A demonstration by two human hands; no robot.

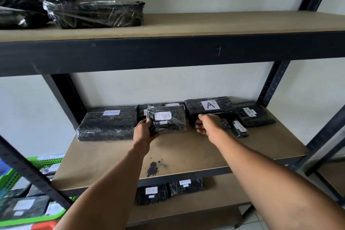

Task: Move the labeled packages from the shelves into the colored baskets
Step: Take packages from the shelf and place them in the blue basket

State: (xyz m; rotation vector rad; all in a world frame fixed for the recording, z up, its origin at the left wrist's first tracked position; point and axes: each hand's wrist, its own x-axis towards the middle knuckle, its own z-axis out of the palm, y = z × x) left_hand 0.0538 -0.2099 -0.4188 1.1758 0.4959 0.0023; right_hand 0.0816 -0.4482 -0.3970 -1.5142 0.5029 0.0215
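Note:
My left hand (143, 131) grips a small black wrapped package labelled RETURN (168, 120), lifted and tilted above the middle shelf (186, 155). My right hand (206, 124) reaches with curled fingers to the front edge of the black package labelled A (211, 107); whether it holds that package I cannot tell. A larger RETURN package (108, 123) lies at the left of the shelf. Two more small RETURN packages (239, 129) (252, 114) lie at the right. A green basket (13, 177) with packages in it stands at lower left.
Black wrapped packages (95, 14) sit on the top shelf. Two labelled packages (186, 186) lie on the shelf below. Dark metal uprights (272, 82) frame the shelves, and a diagonal post (35, 175) crosses at lower left. A dark stain (154, 168) marks the middle shelf's front.

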